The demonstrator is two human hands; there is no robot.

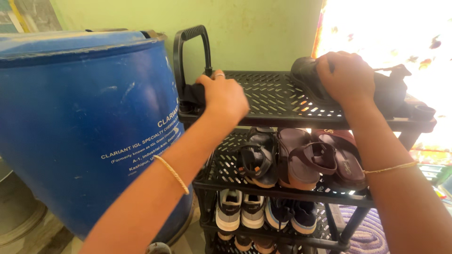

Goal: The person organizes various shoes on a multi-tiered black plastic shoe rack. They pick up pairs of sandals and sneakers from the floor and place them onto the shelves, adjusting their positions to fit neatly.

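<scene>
A black plastic shoe rack [275, 101] with slotted shelves stands against a green wall. My left hand [225, 96] grips a dark cloth [193, 95] at the top shelf's left front corner, beside the rack's looped handle [190, 40]. My right hand [345, 75] rests on and grips a black shoe [308, 77] lying at the right end of the top shelf. Both wrists wear thin gold bangles.
A large blue plastic drum [80, 122] stands close to the rack's left side. The middle shelf holds black sandals [259, 157] and maroon sandals [320, 160]; lower shelves hold white sneakers [238, 211] and dark shoes [294, 214]. A bright curtained window [400, 33] is at right, a purple mat [369, 235] below.
</scene>
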